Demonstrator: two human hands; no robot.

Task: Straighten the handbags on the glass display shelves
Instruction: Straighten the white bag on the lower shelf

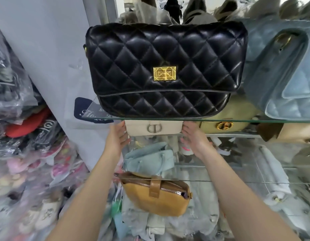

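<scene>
Left hand (116, 138) and right hand (192, 138) press cream handbag (165, 130), its top hidden.

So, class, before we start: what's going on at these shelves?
A person is tidying handbags on glass shelves. The left hand lies against the left end of a cream handbag and the right hand against its right end, on the second shelf down. A black quilted handbag stands upright on the top glass shelf just above. A tan handbag lies further down, untouched.
</scene>
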